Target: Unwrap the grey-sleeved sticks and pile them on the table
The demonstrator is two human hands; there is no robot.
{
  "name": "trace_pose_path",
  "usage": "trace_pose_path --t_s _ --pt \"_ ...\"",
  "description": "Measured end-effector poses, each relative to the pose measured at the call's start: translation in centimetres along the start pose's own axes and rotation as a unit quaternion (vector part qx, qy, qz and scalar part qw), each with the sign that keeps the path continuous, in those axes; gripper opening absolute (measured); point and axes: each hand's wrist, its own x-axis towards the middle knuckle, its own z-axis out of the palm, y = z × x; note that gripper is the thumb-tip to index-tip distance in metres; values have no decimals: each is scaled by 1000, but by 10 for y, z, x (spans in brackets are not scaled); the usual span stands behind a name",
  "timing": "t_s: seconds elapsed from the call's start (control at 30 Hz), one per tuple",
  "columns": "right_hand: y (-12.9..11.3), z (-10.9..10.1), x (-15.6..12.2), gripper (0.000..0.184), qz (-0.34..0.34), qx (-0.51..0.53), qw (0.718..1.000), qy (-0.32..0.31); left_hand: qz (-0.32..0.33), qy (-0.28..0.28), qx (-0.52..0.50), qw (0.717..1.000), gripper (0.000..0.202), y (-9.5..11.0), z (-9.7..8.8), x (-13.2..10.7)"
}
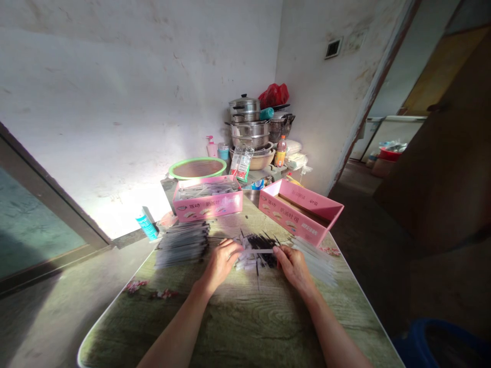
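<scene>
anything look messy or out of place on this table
Mainly the middle pile between the left hand and right hand: its dark and pale pieces point different ways, while the left stack lies roughly parallel. Nothing looks clearly broken.

On one table (pixel 261 327), I count two hands, namely one left hand (pixel 221 261) and one right hand (pixel 293 266), one held strip (pixel 260 251), three groups of thin strips (pixel 182 245) (pixel 249 263) (pixel 317 261) and two pink boxes (pixel 209 205) (pixel 286 217), and beyond it one green-rimmed tray (pixel 197 160) and one orange-capped bottle (pixel 281 153).
</scene>
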Motion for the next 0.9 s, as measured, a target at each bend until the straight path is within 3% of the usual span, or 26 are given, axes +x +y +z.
trace_pose_path --t_s 0.17,0.3,0.63,0.73,0.83,0.9 --pt "3 6 0 53 65 112 990 -46 8 -10 28 1000 17 1 1 1" --pt "5 7 0 48 79 147 984 -70 7 -23 64 998 17 2 2 0" --pt "7 8 0 46 83 172 980 -64 -38 -54 -65 996 22 -1 -2 0" --pt "8 -2 2 45 68 167 984 -8 -46 -16 -60 997 22 -7 -6 0" --pt "12 -20 5 41 77 138 981 116 -29 -11 -59 998 24 -8 -4 0" --pt "14 -35 6 36 97 57 974 199 -14 -23 -62 998 25 -6 0 0"
